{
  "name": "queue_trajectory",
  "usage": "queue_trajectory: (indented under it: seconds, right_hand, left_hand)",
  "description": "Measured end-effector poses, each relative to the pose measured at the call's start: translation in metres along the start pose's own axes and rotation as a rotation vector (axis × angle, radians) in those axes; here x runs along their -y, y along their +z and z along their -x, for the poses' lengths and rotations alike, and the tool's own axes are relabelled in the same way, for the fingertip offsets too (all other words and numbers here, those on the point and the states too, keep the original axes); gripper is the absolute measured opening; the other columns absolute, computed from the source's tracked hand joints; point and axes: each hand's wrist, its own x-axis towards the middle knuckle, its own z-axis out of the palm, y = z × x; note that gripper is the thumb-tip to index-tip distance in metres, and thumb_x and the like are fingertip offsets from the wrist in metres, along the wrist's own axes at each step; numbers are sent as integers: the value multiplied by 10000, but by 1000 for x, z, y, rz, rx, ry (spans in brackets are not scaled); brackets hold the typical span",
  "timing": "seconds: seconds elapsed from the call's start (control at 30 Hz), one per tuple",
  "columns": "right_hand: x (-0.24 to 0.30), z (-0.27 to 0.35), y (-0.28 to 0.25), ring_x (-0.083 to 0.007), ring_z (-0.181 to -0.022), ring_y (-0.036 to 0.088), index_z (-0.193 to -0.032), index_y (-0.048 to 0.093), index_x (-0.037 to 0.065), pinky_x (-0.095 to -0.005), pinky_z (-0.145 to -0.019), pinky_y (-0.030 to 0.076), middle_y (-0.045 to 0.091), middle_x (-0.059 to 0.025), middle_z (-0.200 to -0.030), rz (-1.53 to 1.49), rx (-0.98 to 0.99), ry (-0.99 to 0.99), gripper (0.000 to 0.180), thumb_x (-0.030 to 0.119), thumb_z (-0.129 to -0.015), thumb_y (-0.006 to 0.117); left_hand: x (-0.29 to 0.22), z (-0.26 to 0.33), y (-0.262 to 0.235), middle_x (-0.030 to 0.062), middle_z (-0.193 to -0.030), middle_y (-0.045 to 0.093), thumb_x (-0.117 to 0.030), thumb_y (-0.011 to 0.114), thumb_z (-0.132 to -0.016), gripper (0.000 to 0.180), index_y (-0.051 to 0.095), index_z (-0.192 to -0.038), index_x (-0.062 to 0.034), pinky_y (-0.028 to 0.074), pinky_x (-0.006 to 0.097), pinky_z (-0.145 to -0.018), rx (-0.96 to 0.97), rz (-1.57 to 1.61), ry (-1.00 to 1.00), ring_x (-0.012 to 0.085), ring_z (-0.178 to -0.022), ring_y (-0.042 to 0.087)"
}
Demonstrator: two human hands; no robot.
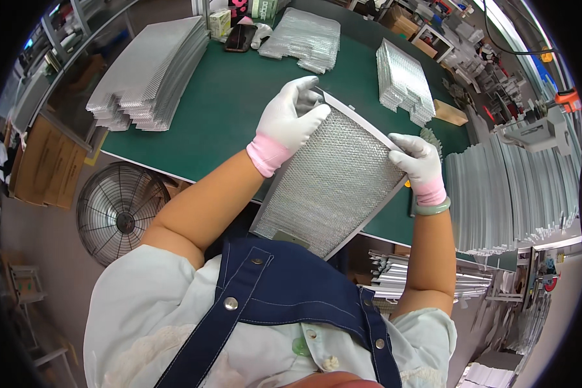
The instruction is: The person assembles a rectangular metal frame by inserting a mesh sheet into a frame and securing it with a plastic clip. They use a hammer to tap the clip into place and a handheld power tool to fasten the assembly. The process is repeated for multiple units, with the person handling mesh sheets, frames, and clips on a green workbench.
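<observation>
A framed metal mesh filter panel [339, 178] is held tilted in front of my body, its lower end close to my apron. My left hand [291, 119], in a white glove with a pink cuff, is closed on the panel's far left corner. At the far right corner, my right hand [419, 160] grips the frame with thumb and fingers, gloved the same way. Silvery mesh fills the thin pale frame, and a small plate [291, 239] sits at its near end. The fingertips behind the frame are partly hidden.
On the green table [229, 103] stand stacks of mesh sheets [149, 64] at left, more mesh sheets [302, 37] at the back and another mesh stack [404, 77] at right. Many frame strips [511, 191] stand far right. A phone [240, 37] lies behind; a floor fan [124, 216] stands left.
</observation>
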Motion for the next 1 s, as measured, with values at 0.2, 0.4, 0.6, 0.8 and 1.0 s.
queue_trajectory:
  seconds: [0.2, 0.4, 0.6, 0.8, 1.0]
  right_hand:
    - [4, 2, 2, -110, -942, 661, -1159, 688, -26, -257, -870, 525, 720, -71, -1065, 47, 8, -3, 352, -35, -814, 753]
    - [6, 6, 6, -107, -926, 661, -1146, 698, -26, -254, -854, 527, 719, -62, -1045, 109, -30, -12, 339, -21, -811, 757]
    - [13, 9, 3, -104, -910, 659, -1139, 704, -21, -246, -845, 525, 717, -52, -1026, 75, -33, -8, 332, -21, -811, 756]
    - [6, 8, -6, -97, -905, 657, -1128, 710, -10, -247, -840, 527, 716, -46, -1021, 48, -8, -9, 324, -39, -809, 756]
    - [13, 8, -2, -97, -908, 657, -1133, 705, -1, -247, -847, 526, 710, -33, -1015, 96, 34, -48, 335, -47, -806, 760]
  left_hand:
    - [8, -1, 3, 112, -1058, 683, -131, 754, -829, 466, 609, -1250, 6, 532, 313, -859, -179, -301, 301, 190, -948, 674]
    - [-2, -5, -4, 139, -803, 664, -145, 768, -791, 269, 678, -987, 16, 518, 364, -658, -168, -624, 580, 309, -724, 659]
    - [-6, 6, 9, 91, -999, 679, -74, 750, -832, 428, 603, -1222, 27, 524, 315, -768, -77, -96, 356, 185, -829, 655]
    - [8, 4, 2, 54, -1176, 634, 66, 665, -888, 544, 498, -1405, 23, 501, 232, -853, 176, 416, 15, 74, -919, 597]
    - [7, 6, -10, 47, -1162, 637, 88, 656, -884, 510, 527, -1373, 27, 508, 238, -844, 189, 467, -25, 74, -896, 596]
